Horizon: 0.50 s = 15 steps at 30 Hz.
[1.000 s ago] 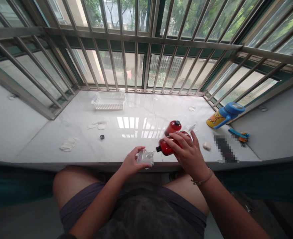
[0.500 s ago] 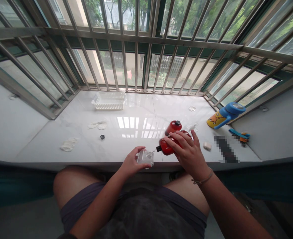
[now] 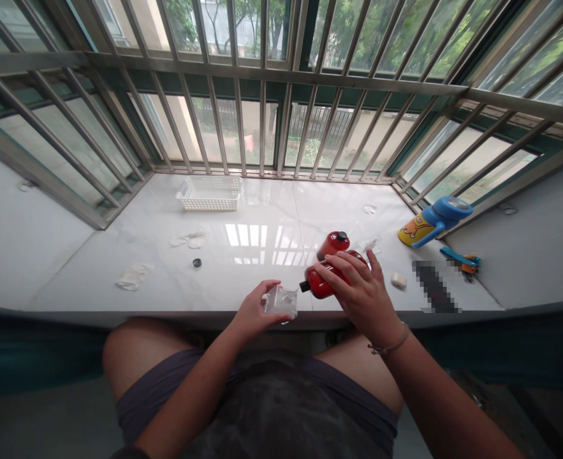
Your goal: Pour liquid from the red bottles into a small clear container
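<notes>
Near the front edge of the white counter, my left hand (image 3: 255, 310) is closed around a small clear plastic container (image 3: 281, 304), its mouth facing right. My right hand (image 3: 361, 290) wraps over a red bottle (image 3: 320, 282) tipped nearly sideways. The bottle's black neck points left at the container, with a small gap between them. What looks like clear liquid shows at the container's mouth. Just behind the tipped bottle stands a second red bottle (image 3: 333, 244) with a black cap. To the left on the counter lies a loose black cap (image 3: 196, 262).
A white perforated basket (image 3: 209, 203) stands at the back left. Crumpled white tissues (image 3: 132, 277) lie at left. On the right are a blue and yellow flask (image 3: 417, 228), a small pale block (image 3: 398, 280), a blue strap with keys (image 3: 460, 258) and a blurred-out dark object (image 3: 434, 287).
The container in my left hand has shifted very slightly to the right. My right hand and the tipped bottle look almost unchanged.
</notes>
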Each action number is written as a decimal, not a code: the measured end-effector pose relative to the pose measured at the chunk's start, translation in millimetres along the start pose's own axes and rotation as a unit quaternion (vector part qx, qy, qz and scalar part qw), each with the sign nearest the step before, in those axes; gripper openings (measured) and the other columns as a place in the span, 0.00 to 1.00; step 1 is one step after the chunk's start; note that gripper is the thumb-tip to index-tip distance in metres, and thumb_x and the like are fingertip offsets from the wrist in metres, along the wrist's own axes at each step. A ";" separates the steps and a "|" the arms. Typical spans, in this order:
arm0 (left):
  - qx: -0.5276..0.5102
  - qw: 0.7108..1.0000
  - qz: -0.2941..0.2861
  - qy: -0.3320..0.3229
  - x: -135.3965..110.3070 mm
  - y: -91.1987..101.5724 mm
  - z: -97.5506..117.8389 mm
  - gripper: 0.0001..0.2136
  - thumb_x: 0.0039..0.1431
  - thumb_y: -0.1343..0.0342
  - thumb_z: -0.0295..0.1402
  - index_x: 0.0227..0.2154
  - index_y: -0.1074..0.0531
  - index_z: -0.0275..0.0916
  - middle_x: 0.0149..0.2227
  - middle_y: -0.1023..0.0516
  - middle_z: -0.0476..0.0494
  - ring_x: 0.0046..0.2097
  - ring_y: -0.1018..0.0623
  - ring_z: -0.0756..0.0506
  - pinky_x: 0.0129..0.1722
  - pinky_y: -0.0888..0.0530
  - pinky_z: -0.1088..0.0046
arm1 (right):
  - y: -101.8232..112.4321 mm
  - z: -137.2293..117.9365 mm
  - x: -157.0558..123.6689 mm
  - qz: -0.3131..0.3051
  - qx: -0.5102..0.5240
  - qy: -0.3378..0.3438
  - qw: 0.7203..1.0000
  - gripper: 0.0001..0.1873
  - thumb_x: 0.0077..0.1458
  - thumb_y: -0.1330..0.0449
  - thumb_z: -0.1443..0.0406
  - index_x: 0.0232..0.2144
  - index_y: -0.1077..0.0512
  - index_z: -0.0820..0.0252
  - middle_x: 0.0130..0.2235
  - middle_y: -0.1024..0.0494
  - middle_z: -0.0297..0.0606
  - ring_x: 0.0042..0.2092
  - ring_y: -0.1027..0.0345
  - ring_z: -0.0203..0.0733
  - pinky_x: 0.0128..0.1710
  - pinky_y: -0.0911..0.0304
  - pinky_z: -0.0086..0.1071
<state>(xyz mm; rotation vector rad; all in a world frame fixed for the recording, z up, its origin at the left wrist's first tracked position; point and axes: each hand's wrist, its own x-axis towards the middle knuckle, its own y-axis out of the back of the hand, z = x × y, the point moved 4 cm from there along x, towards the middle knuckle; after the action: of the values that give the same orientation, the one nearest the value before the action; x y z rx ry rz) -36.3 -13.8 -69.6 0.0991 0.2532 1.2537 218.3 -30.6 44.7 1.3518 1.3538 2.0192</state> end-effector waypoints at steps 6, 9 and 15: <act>-0.001 1.000 -0.002 0.003 0.5 -0.8 5.4 0.38 0.44 0.21 0.38 0.59 0.28 0.45 0.61 0.21 0.39 0.65 0.24 0.33 0.59 0.23 0.58 | 0.2 -0.3 0.7 -0.001 -0.003 0.004 1.000 0.31 0.67 0.39 0.74 0.67 0.29 0.45 0.65 0.23 0.40 0.68 0.34 0.53 0.78 0.64 0.63; 0.000 1.000 -0.001 0.002 0.6 -1.0 6.6 0.38 0.45 0.21 0.38 0.59 0.28 0.46 0.61 0.21 0.40 0.65 0.24 0.33 0.59 0.24 0.57 | 0.2 -0.4 0.8 -0.001 -0.006 0.006 1.000 0.31 0.67 0.40 0.74 0.68 0.30 0.45 0.65 0.23 0.40 0.68 0.34 0.53 0.77 0.65 0.63; -0.006 1.000 0.004 -0.003 0.9 -1.3 8.3 0.38 0.44 0.21 0.37 0.59 0.28 0.46 0.60 0.20 0.39 0.64 0.23 0.33 0.58 0.23 0.57 | 1.8 -0.6 1.7 0.001 -0.010 0.007 1.000 0.30 0.68 0.41 0.73 0.67 0.30 0.44 0.65 0.23 0.39 0.69 0.35 0.52 0.77 0.63 0.63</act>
<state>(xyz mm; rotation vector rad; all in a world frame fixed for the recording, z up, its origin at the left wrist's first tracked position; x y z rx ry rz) -32.8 -12.8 -62.0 0.0935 0.2395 1.2633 217.4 -30.5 47.1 1.3338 1.3343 2.0429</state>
